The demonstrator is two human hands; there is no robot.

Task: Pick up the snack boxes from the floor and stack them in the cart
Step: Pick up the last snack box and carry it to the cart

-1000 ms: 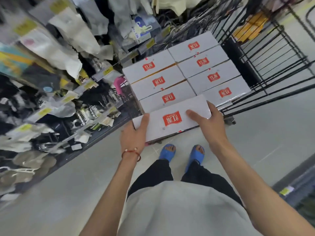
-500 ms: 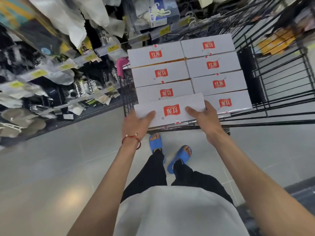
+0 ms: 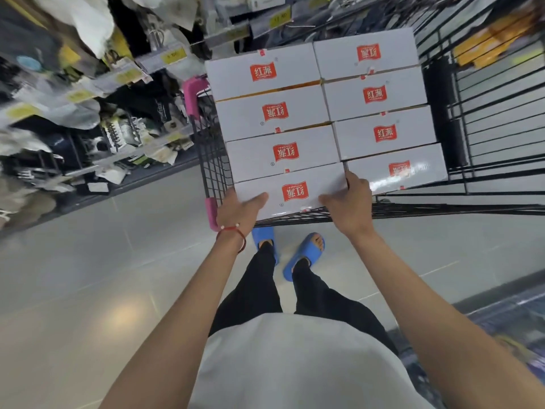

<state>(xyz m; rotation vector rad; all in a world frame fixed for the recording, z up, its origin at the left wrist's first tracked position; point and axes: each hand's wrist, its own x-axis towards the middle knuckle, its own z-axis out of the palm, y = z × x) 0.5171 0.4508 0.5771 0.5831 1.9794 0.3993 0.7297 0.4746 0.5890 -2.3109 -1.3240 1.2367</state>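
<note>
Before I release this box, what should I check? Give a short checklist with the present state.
1. Grip on near box by left hand and right hand: ok.
2. Box in line with the box behind: ok.
3. Box set down flat: cannot tell.
4. Right fingers clear of the neighbour box: not ok, they sit at the seam.
5. Near edge inside the cart rim: cannot tell.

Both hands, left hand point(image 3: 240, 209) and right hand point(image 3: 351, 202), grip the nearest white box point(image 3: 290, 191) at frame centre, atop boxes in the cart point(image 3: 211, 160).
</note>
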